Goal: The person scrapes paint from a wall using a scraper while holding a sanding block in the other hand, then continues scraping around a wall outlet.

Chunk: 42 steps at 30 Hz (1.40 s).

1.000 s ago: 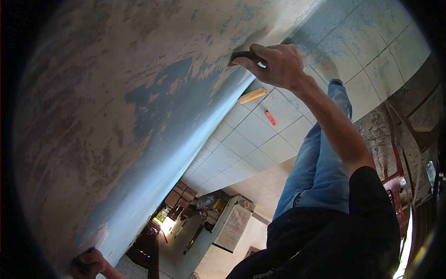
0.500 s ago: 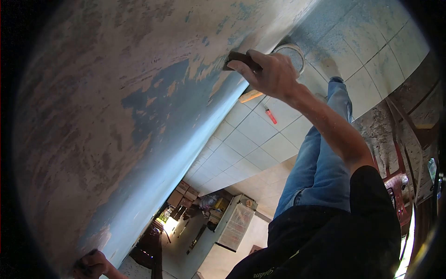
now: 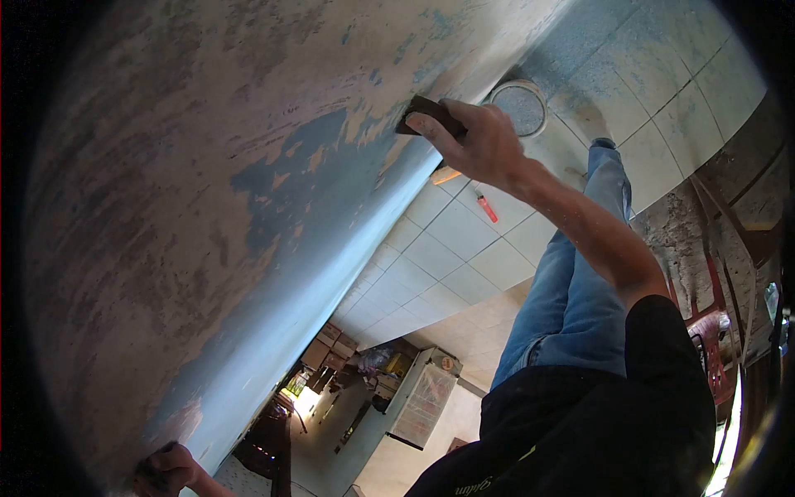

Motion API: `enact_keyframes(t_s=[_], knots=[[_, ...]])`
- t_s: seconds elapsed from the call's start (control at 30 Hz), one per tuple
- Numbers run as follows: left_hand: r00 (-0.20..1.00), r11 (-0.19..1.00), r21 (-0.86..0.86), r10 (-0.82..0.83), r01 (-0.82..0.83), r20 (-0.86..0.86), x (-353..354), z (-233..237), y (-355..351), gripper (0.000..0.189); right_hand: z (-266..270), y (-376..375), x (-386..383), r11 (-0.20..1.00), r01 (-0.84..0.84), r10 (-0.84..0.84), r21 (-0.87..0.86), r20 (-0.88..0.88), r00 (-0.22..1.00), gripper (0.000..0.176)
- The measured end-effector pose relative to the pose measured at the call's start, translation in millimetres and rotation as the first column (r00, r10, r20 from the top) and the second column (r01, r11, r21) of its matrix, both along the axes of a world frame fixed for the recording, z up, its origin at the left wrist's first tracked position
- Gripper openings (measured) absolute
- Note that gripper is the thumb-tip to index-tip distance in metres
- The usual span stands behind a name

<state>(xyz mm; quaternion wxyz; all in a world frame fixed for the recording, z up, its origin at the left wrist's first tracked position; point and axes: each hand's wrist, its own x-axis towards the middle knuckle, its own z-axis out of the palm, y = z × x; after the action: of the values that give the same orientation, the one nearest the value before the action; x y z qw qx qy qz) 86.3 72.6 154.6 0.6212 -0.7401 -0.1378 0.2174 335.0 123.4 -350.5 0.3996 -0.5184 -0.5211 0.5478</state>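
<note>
Block (image 3: 424, 116), dark, flat and rectangular, sits pressed against the panel (image 3: 190, 215) near its upper right edge, clamped under the right hand (image 3: 482, 147)'s fingers, arm stretched out straight. The panel is broad and matte, its blue paint worn to pinkish patches. The left hand (image 3: 166, 472) curls closed over its lower-left edge.

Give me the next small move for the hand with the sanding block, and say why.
Probably slide the sanding block in the right hand leftward over the blue paint patch. The block lies against the panel at that patch's edge, while much of the panel around it is rubbed pale. The left hand sits at the panel's far corner.
</note>
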Motion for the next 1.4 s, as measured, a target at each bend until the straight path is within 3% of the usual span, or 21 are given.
enact_keyframes(t_s=[0.13, 0.27, 0.33, 0.37, 0.43, 0.5, 0.57, 0.6, 0.67, 0.77, 0.8, 0.83, 0.87, 0.9, 1.0, 1.03, 1.13, 1.2, 1.23, 1.3, 1.4], knots=[[0.998, 0.998, -0.002, 0.069, -0.069, -0.014, 5.8, -5.9, -4.0, 0.027, 3.8, 6.2, 15.4, 0.956, -0.001, -0.097, 0.292, 0.321, 0.942, 0.04], [0.992, 0.993, 0.005, 0.121, -0.12, -0.03, 13.5, -7.9, -4.8, 0.027, -0.4, 11.4, 17.5, 0.917, 0.005, -0.16, 0.4, 0.357, 0.92, 0.04], [0.989, 0.99, 0.01, 0.14, -0.14, -0.042, 16.5, -7.0, -3.2, 0.027, -4.4, 11.3, 11.5, 0.967, -0.001, -0.041, 0.255, 0.159, 0.986, 0.043], [0.99, 0.991, 0.012, 0.132, -0.132, -0.04, 16.7, -7.2, -1.5, 0.027, -3.8, 9.1, 7.7, 0.966, 0.006, -0.049, 0.257, 0.16, 0.986, 0.043], [0.995, 0.996, 0.004, 0.092, -0.092, -0.027, 16.5, -7.1, 0.2, 0.029, 2.3, 2.0, -2.5, 0.999, -0.026, 0.017, -0.042, -0.203, 0.979, 0.045], [0.999, 1.0, -0.021, 0.025, -0.024, 0.033, 15.1, -11.1, 7.1, 0.028, 5.0, -1.7, -6.3, 0.992, -0.051, 0.025, -0.114, -0.221, 0.975, 0.045], [0.995, 0.998, -0.042, -0.031, 0.035, 0.1, 13.2, -11.8, 7.8, 0.027, 8.3, -0.9, -1.1, 1.0, 0.01, -0.01, 0.003, -0.023, 1.0, 0.045], [0.995, 0.998, -0.058, -0.031, 0.036, 0.09, 11.7, -10.9, 7.0, 0.027, 8.5, 0.3, 0.4, 1.0, 0.004, -0.004, 0.001, -0.022, 1.0, 0.045], [0.996, 0.996, -0.077, -0.028, 0.034, 0.089, 3.5, -5.3, 5.4, 0.027, 7.4, 3.9, 5.9, 0.965, 0.057, -0.118, 0.257, 0.228, 0.966, 0.045], [0.997, 0.992, -0.111, -0.071, 0.067, -0.039, -27.2, 27.8, -8.8, 0.026, 8.5, 8.2, 14.0, 0.934, -0.011, -0.118, 0.357, 0.338, 0.934, 0.044], [0.996, 0.995, -0.048, 0.087, -0.088, -0.019, -40.5, 39.3, -20.2, 0.027, 7.8, 9.3, 13.9, 0.933, -0.01, -0.121, 0.36, 0.34, 0.933, 0.044], [0.97, 0.97, 0.011, 0.241, -0.241, 0.011, -43.5, 42.1, -24.0, 0.028, 6.7, 9.9, 12.8, 0.951, -0.008, -0.081, 0.31, 0.272, 0.959, 0.045], [0.971, 0.971, 0.013, 0.238, -0.238, 0.012, -46.3, 45.3, -25.4, 0.028, 6.0, 9.7, 11.3, 0.965, -0.011, -0.043, 0.26, 0.2, 0.979, 0.045], [0.982, 0.982, 0.012, 0.19, -0.19, 0.022, -44.7, 44.7, -23.8, 0.028, 7.3, 8.2, 8.2, 0.965, -0.006, -0.048, 0.263, 0.2, 0.979, 0.045], [0.998, 0.999, 0.013, 0.05, -0.05, 0.047, -39.9, 39.1, -19.9, 0.03, 17.1, -0.4, -3.5, 0.991, -0.06, 0.031, -0.116, -0.239, 0.97, 0.046], [0.999, 1.0, 0.011, 0.007, -0.007, 0.049, -34.6, 34.5, -16.8, 0.03, 20.7, -2.7, -5.4, 0.991, -0.063, 0.033, -0.115, -0.246, 0.969, 0.046], [0.991, 0.993, 0.002, -0.118, 0.118, 0.065, -12.3, 0.4, 1.9, 0.031, 23.6, -5.1, -8.1, 0.99, 0.004, -0.034, -0.138, -0.217, 0.976, 0.046], [0.992, 0.993, 0.012, -0.117, 0.117, 0.042, -6.8, -3.0, 3.2, 0.031, 20.4, -3.2, -1.9, 0.99, 0.073, -0.084, 0.118, 0.091, 0.992, 0.044], [0.992, 0.992, 0.026, -0.122, 0.121, 0.022, -4.9, -6.3, 3.7, 0.032, 20.7, -0.8, 2.9, 0.991, 0.071, -0.082, 0.118, 0.097, 0.992, 0.044], [0.991, 0.989, 0.055, -0.133, 0.134, -0.021, -0.3, -9.8, 4.3, 0.032, 23.7, 3.9, 11.9, 0.945, 0.017, -0.12, 0.327, 0.297, 0.947, 0.042], [0.983, 0.981, 0.102, -0.155, 0.164, -0.095, 7.0, -11.4, 5.0, 0.033, 22.9, 8.6, 16.3, 0.94, -0.037, -0.092, 0.339, 0.355, 0.93, 0.041]])
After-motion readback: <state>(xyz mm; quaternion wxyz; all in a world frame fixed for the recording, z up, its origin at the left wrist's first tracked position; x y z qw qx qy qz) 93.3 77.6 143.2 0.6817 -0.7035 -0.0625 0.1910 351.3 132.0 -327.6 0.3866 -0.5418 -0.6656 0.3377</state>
